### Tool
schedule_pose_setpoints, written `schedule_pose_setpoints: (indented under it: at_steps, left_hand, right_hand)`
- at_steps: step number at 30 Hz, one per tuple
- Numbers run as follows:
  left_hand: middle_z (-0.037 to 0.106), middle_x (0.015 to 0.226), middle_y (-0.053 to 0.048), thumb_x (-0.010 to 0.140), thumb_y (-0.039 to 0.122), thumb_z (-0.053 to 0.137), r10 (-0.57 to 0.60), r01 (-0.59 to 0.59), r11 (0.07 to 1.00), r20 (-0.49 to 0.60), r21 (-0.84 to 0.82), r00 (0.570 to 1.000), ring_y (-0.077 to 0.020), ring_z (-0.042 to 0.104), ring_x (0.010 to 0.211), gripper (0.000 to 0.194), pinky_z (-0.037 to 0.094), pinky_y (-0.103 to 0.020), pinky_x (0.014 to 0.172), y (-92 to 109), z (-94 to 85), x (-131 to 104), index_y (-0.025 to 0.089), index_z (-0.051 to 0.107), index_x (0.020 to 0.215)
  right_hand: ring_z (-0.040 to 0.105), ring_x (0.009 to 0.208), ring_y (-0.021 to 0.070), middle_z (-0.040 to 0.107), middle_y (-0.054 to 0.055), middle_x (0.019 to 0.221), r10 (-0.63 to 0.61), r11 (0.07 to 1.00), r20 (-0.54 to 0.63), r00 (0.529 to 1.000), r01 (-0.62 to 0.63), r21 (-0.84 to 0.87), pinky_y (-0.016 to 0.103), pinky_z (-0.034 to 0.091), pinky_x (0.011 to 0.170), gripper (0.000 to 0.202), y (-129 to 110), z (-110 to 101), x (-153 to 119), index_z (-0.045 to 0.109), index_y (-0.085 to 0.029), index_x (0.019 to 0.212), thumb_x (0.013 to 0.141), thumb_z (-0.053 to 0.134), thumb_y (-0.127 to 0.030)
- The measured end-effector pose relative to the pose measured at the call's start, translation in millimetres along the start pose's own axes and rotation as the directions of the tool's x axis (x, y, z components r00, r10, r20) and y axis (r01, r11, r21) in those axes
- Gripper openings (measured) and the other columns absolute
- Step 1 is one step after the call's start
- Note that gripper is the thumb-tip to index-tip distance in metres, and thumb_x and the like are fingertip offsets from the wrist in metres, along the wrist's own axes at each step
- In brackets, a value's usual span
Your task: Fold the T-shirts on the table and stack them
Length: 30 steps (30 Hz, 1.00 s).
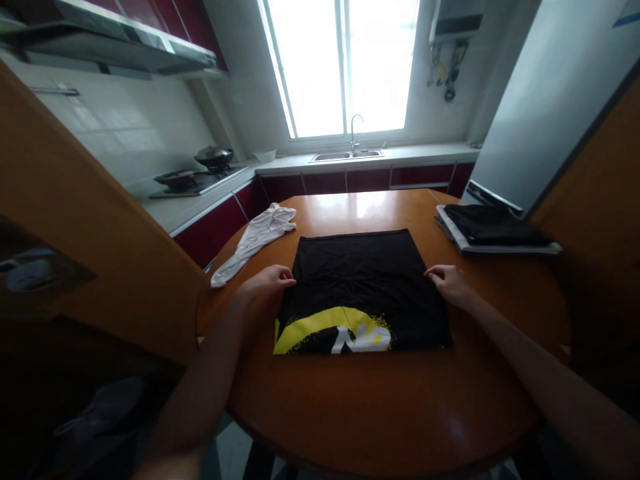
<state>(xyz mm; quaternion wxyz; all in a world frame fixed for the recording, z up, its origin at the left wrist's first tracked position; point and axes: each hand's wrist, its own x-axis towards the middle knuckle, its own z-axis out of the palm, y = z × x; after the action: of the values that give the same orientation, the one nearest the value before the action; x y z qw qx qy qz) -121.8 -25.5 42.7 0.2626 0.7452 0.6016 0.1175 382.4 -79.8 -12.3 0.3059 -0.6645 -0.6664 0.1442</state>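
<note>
A black cloth (360, 260) with a yellow and white print along its near edge lies flat on the round wooden table (380, 407), roughly square in outline. My left hand (270, 280) pinches its left edge about midway up. On the opposite side, my right hand (451, 283) pinches the right edge at about the same height. A faint crease runs across the cloth between the two hands.
A crumpled white cloth (257, 239) lies at the table's left. Folded dark and light fabrics (493, 227) are stacked at the right. Behind stand a counter (295, 162) with a sink (333, 157), a stove with pans (214, 157), and a refrigerator (540, 100).
</note>
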Motion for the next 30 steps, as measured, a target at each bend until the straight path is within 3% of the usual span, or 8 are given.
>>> schedule_pose_setpoints:
  at_steps: [5,9,16,21,26,30]
  left_hand:
    - [0.065,0.064,-0.002,0.064,0.061,0.071,-0.009,0.017,0.997,0.123,-0.069,0.992,-0.0183,0.056,0.062,0.044,0.039,-0.026,0.056,1,-7.2,-7,0.018,0.073,0.072]
    - [0.067,0.068,-0.003,0.060,0.058,0.075,0.011,0.011,0.993,0.184,-0.117,0.983,-0.0197,0.058,0.066,0.044,0.041,-0.026,0.060,11,-13.0,-13,0.017,0.075,0.076]
    - [0.066,0.066,-0.001,0.056,0.049,0.076,-0.003,0.018,0.994,0.143,-0.103,0.990,-0.0197,0.059,0.067,0.034,0.043,-0.026,0.062,19,-11.8,-15,0.019,0.071,0.072]
    - [0.067,0.070,-0.002,0.056,0.050,0.076,0.041,-0.026,0.991,0.105,-0.135,0.994,-0.0208,0.059,0.071,0.036,0.045,-0.027,0.065,17,-11.3,-14,0.019,0.071,0.073]
    - [0.066,0.066,-0.002,0.053,0.054,0.079,0.019,-0.005,0.993,0.118,-0.117,0.993,-0.0199,0.059,0.067,0.039,0.045,-0.027,0.062,6,-7.2,-8,0.019,0.072,0.071]
    - [0.069,0.072,-0.004,0.058,0.055,0.078,0.036,-0.024,0.993,0.107,-0.113,0.994,-0.0211,0.062,0.070,0.043,0.046,-0.027,0.063,4,-5.9,-6,0.018,0.074,0.080]
  right_hand:
    - [0.070,0.077,0.0231,0.077,0.009,0.082,0.042,0.999,0.017,0.999,-0.042,0.001,0.030,0.048,0.068,0.022,1,-7,2,0.076,-0.018,0.081,0.086,0.057,-0.027]
    - [0.068,0.072,0.0207,0.075,0.007,0.079,0.014,1.000,0.081,0.997,-0.014,0.005,0.028,0.046,0.065,0.020,2,-7,1,0.074,-0.018,0.079,0.084,0.063,-0.034]
    - [0.063,0.068,0.0182,0.071,0.005,0.075,-0.051,0.998,-0.001,0.999,0.051,0.027,0.028,0.046,0.063,0.014,3,-3,1,0.065,-0.019,0.079,0.083,0.059,-0.032]
    - [0.063,0.068,0.0183,0.070,0.005,0.074,-0.024,0.998,-0.078,0.997,0.029,0.060,0.028,0.045,0.062,0.014,0,-9,0,0.063,-0.020,0.078,0.083,0.059,-0.032]
    - [0.065,0.071,0.0192,0.072,0.005,0.078,0.012,1.000,-0.044,0.999,-0.012,0.004,0.029,0.045,0.065,0.010,1,-6,-2,0.066,-0.020,0.078,0.082,0.063,-0.028]
    - [0.066,0.072,0.0200,0.072,0.006,0.078,0.029,0.999,-0.006,1.000,-0.030,-0.040,0.030,0.046,0.067,0.012,0,-1,-4,0.068,-0.019,0.081,0.084,0.062,-0.029]
